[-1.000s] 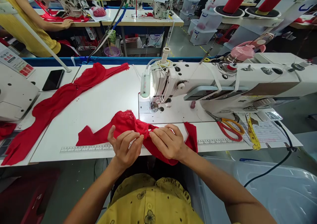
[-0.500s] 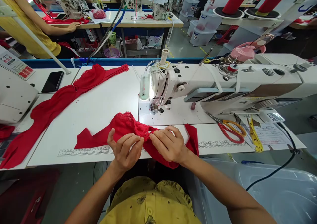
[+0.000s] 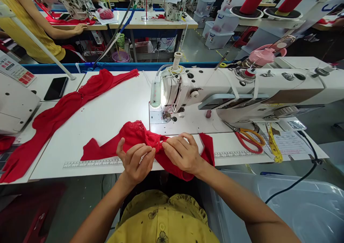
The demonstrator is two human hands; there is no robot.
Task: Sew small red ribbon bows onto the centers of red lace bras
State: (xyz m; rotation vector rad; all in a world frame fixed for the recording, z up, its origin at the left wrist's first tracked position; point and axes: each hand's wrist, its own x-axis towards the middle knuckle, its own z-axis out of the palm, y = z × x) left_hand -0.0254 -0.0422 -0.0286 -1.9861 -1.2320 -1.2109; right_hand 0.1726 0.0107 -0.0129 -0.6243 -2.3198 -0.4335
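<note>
Pinching thumb against fingers, the left hand (image 3: 137, 160) and the right hand (image 3: 182, 153) meet at 1 narrow, gathered spot of the red garment (image 3: 130, 137). Their fingertips are nearly touching, with a small bit of the cloth caught between them; exactly how much each hand has hold of is hidden by the fingers. The left hand's outer fingers curl loosely, while the back of the right hand faces up.

From that grip the garment runs out to both sides. Its lace-edged, rounded part lies beyond the left hand, and a flat strip trails further left across the table (image 3: 107, 106), close to the printed ruler (image 3: 94, 163). On the other side, cloth sags below the right hand over the table's front edge, and another end lies flat just past the right wrist.

All of this is on the near side of the sewing machine (image 3: 215, 81), with the grip in front of its needle area and apart from it. To the right rest scissors (image 3: 251, 139) with 1 red and 1 orange handle, then a yellow tape measure (image 3: 274, 146) on a sheet of paper (image 3: 292, 142). Well to the left, a longer red cloth (image 3: 61, 114) stretches diagonally, near a black phone (image 3: 56, 88).
</note>
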